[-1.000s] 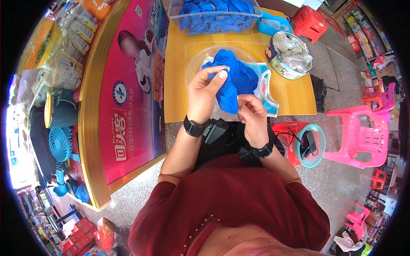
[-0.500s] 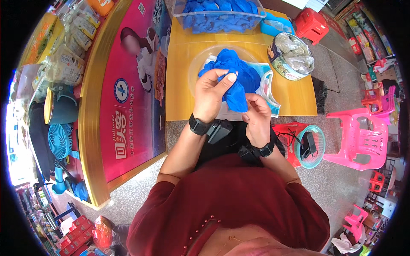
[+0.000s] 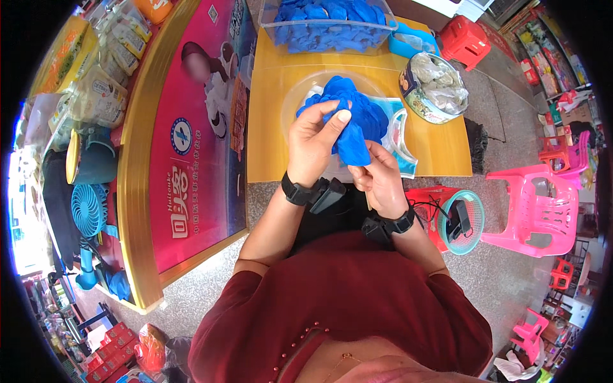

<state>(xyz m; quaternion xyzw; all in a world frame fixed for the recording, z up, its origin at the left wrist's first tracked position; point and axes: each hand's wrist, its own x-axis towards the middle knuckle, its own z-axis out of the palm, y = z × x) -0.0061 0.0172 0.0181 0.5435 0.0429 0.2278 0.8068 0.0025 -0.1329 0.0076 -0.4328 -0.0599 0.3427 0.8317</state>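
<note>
A thin blue fabric piece (image 3: 352, 148) hangs between my two hands over the near edge of the wooden table (image 3: 268, 140). My left hand (image 3: 314, 142) is closed, its thumb pressing the upper part of the piece against the fingers. At the piece's lower edge, my right hand (image 3: 381, 180) pinches with thumb and forefinger. Just behind, touching it, sits a ruffled bunch of the same blue fabric (image 3: 367, 112); whether the piece belongs to this bunch I cannot tell. Beneath the bunch lie a round translucent tray (image 3: 290, 99) and a teal-and-white sheet (image 3: 403, 153).
At the table's back stands a clear bin (image 3: 329, 24) of blue fabric, beside a blue basket (image 3: 408, 46). A round tin (image 3: 428, 112) holds crumpled plastic. A pink counter panel (image 3: 198, 140) rises on the left. On the right are a mint basket (image 3: 471, 239) and a pink chair (image 3: 536, 207).
My right hand has moved slightly left and its fingers have closed on the lower edge of the blue fabric piece. My left hand keeps nearly the same place.
</note>
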